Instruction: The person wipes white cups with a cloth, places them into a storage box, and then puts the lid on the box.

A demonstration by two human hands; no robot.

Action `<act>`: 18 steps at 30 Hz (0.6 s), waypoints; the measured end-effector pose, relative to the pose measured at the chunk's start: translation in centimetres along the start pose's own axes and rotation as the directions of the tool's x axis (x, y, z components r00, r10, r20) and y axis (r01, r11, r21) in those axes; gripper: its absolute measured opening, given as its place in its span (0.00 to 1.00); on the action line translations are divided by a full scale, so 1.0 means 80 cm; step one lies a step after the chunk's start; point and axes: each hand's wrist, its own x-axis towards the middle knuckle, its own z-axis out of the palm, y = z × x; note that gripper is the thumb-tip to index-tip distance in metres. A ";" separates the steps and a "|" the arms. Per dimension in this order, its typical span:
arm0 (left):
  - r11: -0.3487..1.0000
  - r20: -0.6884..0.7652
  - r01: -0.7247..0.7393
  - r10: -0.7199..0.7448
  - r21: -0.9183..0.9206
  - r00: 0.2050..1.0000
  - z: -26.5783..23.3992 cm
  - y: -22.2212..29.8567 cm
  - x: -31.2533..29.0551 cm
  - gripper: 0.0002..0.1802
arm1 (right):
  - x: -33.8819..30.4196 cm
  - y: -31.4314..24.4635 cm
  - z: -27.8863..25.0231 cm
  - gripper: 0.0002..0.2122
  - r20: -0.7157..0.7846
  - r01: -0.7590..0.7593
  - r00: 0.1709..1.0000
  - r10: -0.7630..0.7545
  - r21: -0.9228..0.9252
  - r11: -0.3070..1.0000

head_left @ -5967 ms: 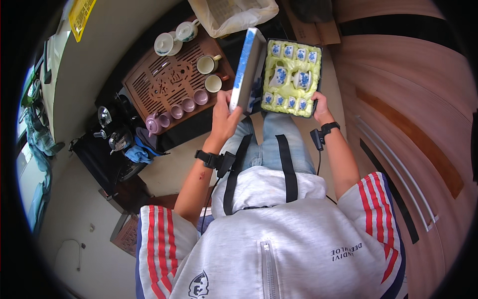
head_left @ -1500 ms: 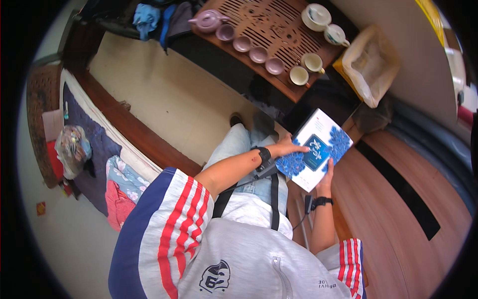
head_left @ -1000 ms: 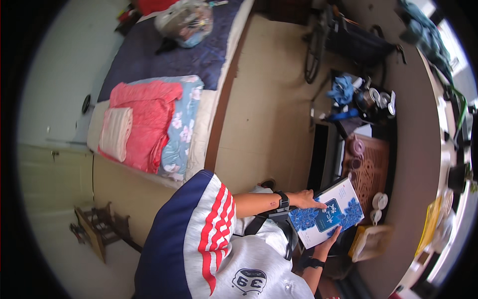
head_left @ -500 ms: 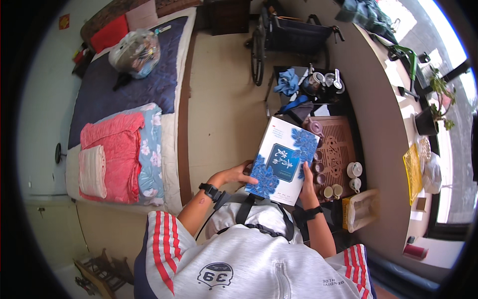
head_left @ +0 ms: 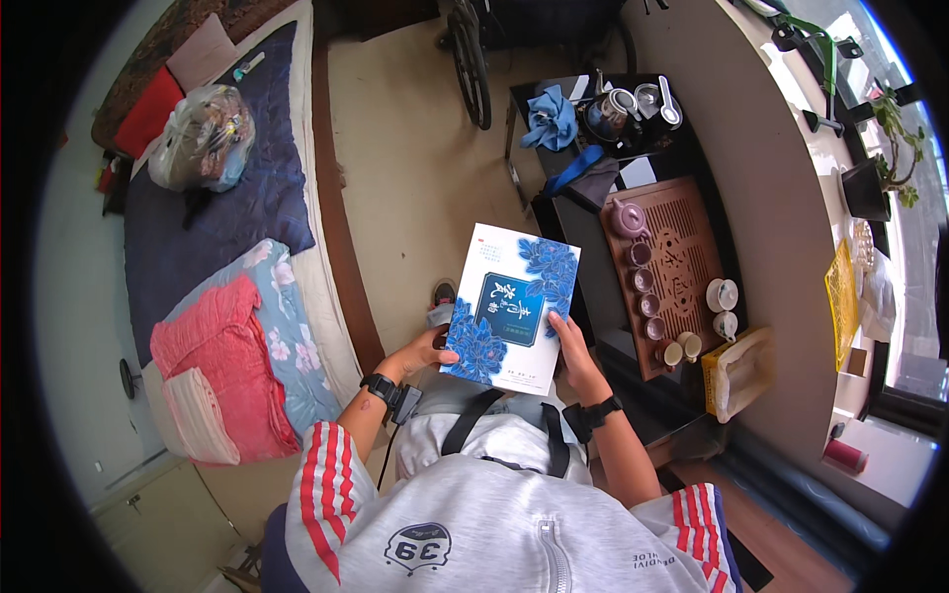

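In front of my body I hold a flat white box (head_left: 509,306), printed with blue flowers and a dark blue label panel. My left hand (head_left: 427,350) grips its lower left edge, thumb on the front and fingers behind. My right hand (head_left: 575,353) is closed on its right edge, thumb at the front. The box is tilted, with its printed side up. To its right, a brown wooden tea tray (head_left: 692,285) bears a purple teapot (head_left: 628,219), several small cups (head_left: 647,304) along its left side, and white lidded cups (head_left: 723,295).
A low black table (head_left: 583,247) carries the tea tray, a blue cloth (head_left: 551,119) and a kettle (head_left: 610,111). A yellow basket (head_left: 739,381) stands beside it. A wheelchair (head_left: 473,69) is at the far end. The bed (head_left: 277,148) at left holds a stuffed plastic bag (head_left: 206,138) and folded pink bedding (head_left: 222,336).
My body has turned and shifted, so the table and bed sit differently in view. The box has moved a little left, away from over the tea tray, still in both hands.
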 end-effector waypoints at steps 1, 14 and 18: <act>0.999 -0.021 -0.032 0.032 0.001 0.999 -0.020 0.001 0.008 0.70 | 0.025 0.013 0.006 0.27 0.006 -0.018 1.000 0.018 0.000 1.000; 0.955 0.105 0.177 -0.206 0.236 0.973 -0.325 0.020 0.280 0.35 | 0.393 0.155 -0.008 0.28 -0.184 -0.233 0.948 0.261 0.163 0.959; 0.937 0.141 0.192 -0.241 0.293 0.960 -0.378 0.011 0.375 0.33 | 0.460 0.155 -0.019 0.34 -0.205 -0.295 0.909 0.363 0.300 0.907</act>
